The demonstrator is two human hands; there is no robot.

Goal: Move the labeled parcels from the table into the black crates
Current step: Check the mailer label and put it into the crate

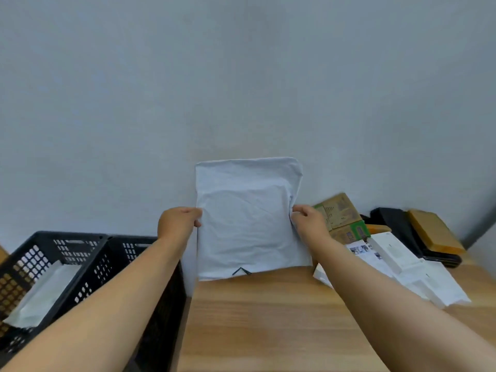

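Observation:
I hold a large white soft parcel [248, 218] upright above the far edge of the wooden table [268, 318]. My left hand [178, 224] grips its left edge and my right hand [308, 222] grips its right edge. Its plain side faces me, with a small dark mark near the bottom. Two black crates stand to the left of the table: the far-left crate [40, 253] holds one white parcel [45, 294], and the nearer crate [128, 253] is largely hidden by my left forearm.
Other parcels lie at the table's right: brown cardboard boxes [341, 216], white boxes and mailers [418, 275], a black bag [397, 226] and a flat brown box [434, 234]. A pale wall rises behind.

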